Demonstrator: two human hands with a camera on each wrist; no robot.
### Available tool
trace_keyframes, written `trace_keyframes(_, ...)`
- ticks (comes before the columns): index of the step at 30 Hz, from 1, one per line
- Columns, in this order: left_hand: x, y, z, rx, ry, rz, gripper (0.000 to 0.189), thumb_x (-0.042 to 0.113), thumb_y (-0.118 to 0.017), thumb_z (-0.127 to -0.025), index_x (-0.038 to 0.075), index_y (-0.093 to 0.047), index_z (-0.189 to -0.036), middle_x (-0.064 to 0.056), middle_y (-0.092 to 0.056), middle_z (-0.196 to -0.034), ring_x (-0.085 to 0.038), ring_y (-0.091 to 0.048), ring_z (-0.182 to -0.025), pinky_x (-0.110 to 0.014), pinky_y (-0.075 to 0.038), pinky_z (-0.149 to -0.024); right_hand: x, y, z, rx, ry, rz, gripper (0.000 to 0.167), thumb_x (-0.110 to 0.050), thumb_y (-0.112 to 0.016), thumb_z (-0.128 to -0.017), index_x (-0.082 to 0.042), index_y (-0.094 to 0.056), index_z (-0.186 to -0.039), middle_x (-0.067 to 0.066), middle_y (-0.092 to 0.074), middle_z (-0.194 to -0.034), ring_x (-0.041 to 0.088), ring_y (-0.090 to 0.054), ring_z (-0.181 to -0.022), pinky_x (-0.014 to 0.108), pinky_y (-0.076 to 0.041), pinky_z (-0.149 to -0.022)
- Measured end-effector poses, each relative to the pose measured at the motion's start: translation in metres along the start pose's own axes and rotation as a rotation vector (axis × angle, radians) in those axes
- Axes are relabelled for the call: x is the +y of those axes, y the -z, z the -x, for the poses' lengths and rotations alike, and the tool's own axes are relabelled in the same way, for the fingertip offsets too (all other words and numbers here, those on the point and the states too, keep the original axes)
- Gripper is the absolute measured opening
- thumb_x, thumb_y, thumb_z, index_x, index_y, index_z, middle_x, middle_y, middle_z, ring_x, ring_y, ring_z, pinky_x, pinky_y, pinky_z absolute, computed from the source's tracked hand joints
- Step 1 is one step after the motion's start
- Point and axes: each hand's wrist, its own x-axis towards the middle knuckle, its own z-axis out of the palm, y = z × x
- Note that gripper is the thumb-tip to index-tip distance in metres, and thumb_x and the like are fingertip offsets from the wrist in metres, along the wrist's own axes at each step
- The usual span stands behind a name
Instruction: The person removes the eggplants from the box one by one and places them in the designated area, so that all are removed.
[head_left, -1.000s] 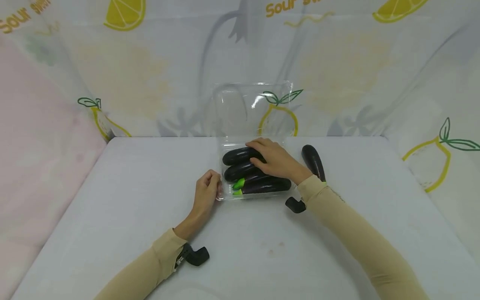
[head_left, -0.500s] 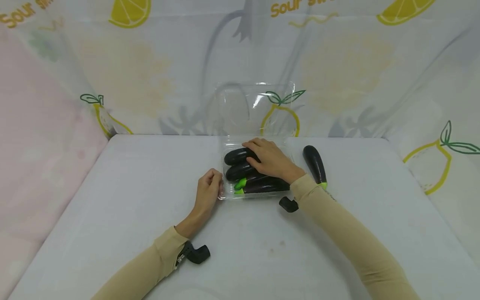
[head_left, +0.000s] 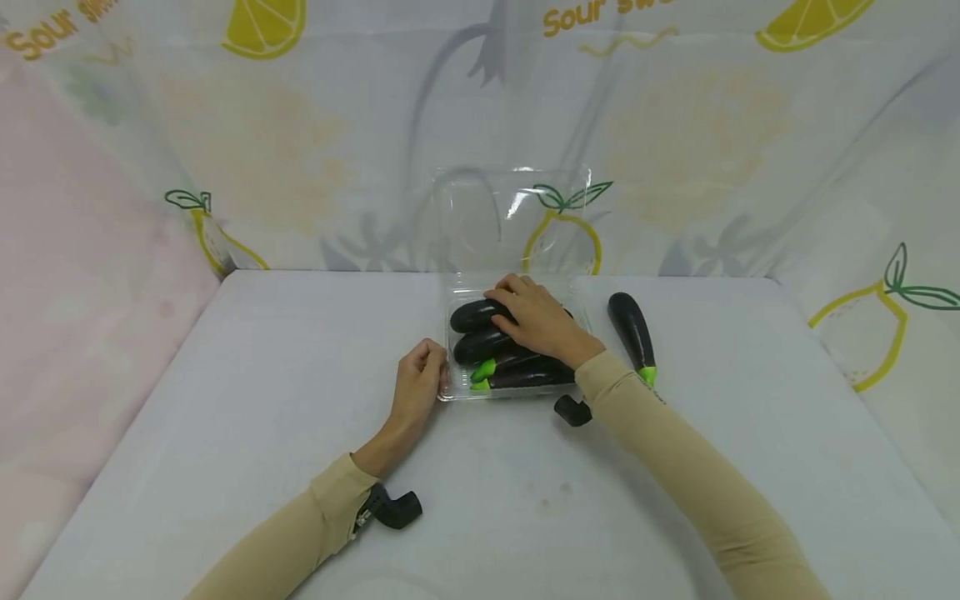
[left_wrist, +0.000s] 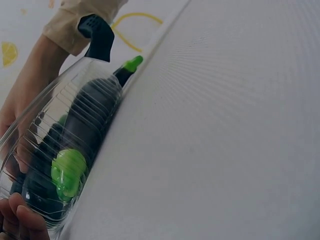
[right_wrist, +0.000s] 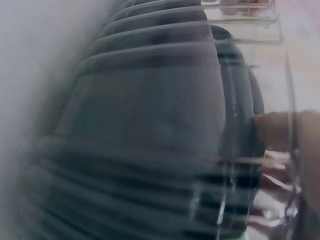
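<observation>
A clear plastic clamshell box (head_left: pixel 457 393) sits on the white table with its lid (head_left: pixel 468 212) raised behind. Several dark, glossy eggplants lie in it; the near ones have bright green stem ends (head_left: pixel 482 372). My left hand (head_left: pixel 416 375) holds the box's left side, its curled fingers (left_wrist: pixel 32 220) at the rim in the left wrist view. Inside the box, my right hand (head_left: pixel 536 321) grips the farthest eggplant (head_left: pixel 472 316) from above, hiding its right part. In the right wrist view my thumb (right_wrist: pixel 277 131) rests against a dark eggplant (right_wrist: pixel 232 90) behind the ribbed wall.
One more eggplant (head_left: pixel 631 331) lies on the table (head_left: pixel 300 358) right of the box, its green end toward me. A printed lemon cloth (head_left: pixel 337 142) hangs behind the table's far edge, close to the raised lid. Black wrist mounts (head_left: pixel 397 509) stick out under both sleeves.
My right hand and forearm have shifted slightly left over the box, showing more of the loose eggplant. My left hand stays at the box's left side. The head view has moved a little.
</observation>
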Motion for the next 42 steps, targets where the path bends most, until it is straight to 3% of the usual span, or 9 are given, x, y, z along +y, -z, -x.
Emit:
trace_keyframes(10, 0.0001, -0.0002, 0.0007, -0.001, 0.013, -0.006, 0.021, 0.006, -0.043, -0.096, 0.0, -0.049, -0.076, 0.0, -0.044, -0.057, -0.006, -0.041, -0.049, -0.018, -0.036, -0.046, -0.0003, 0.0007, 0.0002, -0.015, -0.006, -0.006, 0.037, -0.022, -0.058, -0.094, -0.008, -0.054, -0.128, 0.009, -0.054, -0.124, 0.025, -0.051, -0.115, 0.045, -0.044, -0.094)
trace_keyframes(28, -0.0012, 0.0005, 0.0015, -0.001, -0.002, -0.012, 0.024, 0.006, -0.043, -0.095, -0.014, -0.048, -0.084, 0.003, -0.044, -0.055, -0.004, -0.041, -0.048, -0.017, -0.035, -0.046, -0.0023, 0.002, 0.0012, 0.009, 0.03, 0.029, 0.035, -0.022, -0.059, -0.094, -0.008, -0.055, -0.126, 0.008, -0.055, -0.123, 0.026, -0.051, -0.113, 0.044, -0.046, -0.09)
trace_keyframes(42, -0.0009, 0.0016, 0.0006, -0.002, -0.015, -0.007, 0.021, 0.004, -0.043, -0.095, -0.01, -0.049, -0.08, 0.004, -0.044, -0.054, -0.005, -0.041, -0.047, -0.017, -0.035, -0.046, -0.0006, 0.0033, 0.0003, 0.045, 0.052, 0.034, 0.035, -0.021, -0.062, -0.092, -0.006, -0.056, -0.124, 0.008, -0.057, -0.12, 0.026, -0.053, -0.111, 0.044, -0.047, -0.086)
